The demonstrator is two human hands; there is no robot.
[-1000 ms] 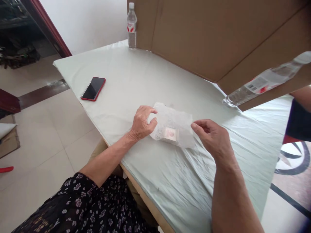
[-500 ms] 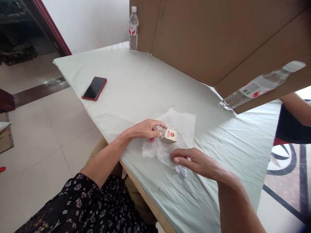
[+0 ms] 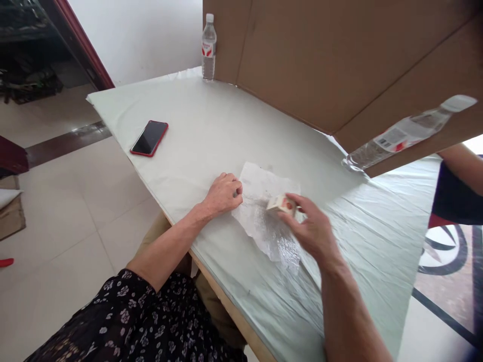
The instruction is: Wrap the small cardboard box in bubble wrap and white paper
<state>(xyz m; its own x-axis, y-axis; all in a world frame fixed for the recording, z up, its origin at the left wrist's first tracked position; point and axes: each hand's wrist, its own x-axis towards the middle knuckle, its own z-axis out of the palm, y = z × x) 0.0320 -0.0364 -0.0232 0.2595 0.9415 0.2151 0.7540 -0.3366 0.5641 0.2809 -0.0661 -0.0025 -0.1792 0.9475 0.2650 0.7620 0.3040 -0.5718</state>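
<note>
A small cream box with red print (image 3: 276,204) is in my right hand (image 3: 311,226), between thumb and fingers, tilted and blurred over the bubble wrap. The sheet of bubble wrap (image 3: 256,216) lies spread and crumpled on the pale green tablecloth. At the sheet's left edge, my left hand (image 3: 225,193) is closed in a loose fist. A small dark bit shows between its fingers, too little to name. Whether those fingers also pinch the wrap I cannot tell.
A phone with a red case (image 3: 150,138) lies near the table's left edge. One water bottle (image 3: 209,48) stands at the back, another (image 3: 407,133) at the right, both by a tall cardboard panel (image 3: 294,60). Another person's arm (image 3: 466,163) shows at far right.
My right hand has come up and taken the box, shifting it right. My left hand has left the box, drawn back and closed. The bubble wrap has shifted and opened out flatter.
</note>
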